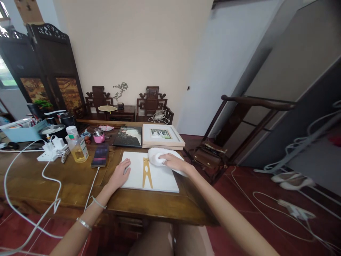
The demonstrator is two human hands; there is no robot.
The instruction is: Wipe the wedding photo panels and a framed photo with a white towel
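Note:
A white rectangular board (pixel 165 181) lies flat on the wooden table in front of me. On its middle is a yellow, A-shaped flat figure (pixel 146 174) with an oval gap in it; I cannot tell if it is painted or a separate piece. My left hand (pixel 121 173) rests flat on the board's left edge, fingers stretched out. At the board's upper right, my right hand (pixel 173 162) has its fingers closed on a bunched white cloth (pixel 156 156). The cloth covers that corner and hangs past the board's right side, close to the figure's top.
Behind the board lie a framed picture (pixel 173 137) and a dark picture panel (pixel 128 137). To the left are a phone (pixel 100 156) on a cable, a bottle of yellow liquid (pixel 78 147), a pink cup (pixel 98 136) and a power strip (pixel 49 153). A wooden chair (pixel 237 106) stands right.

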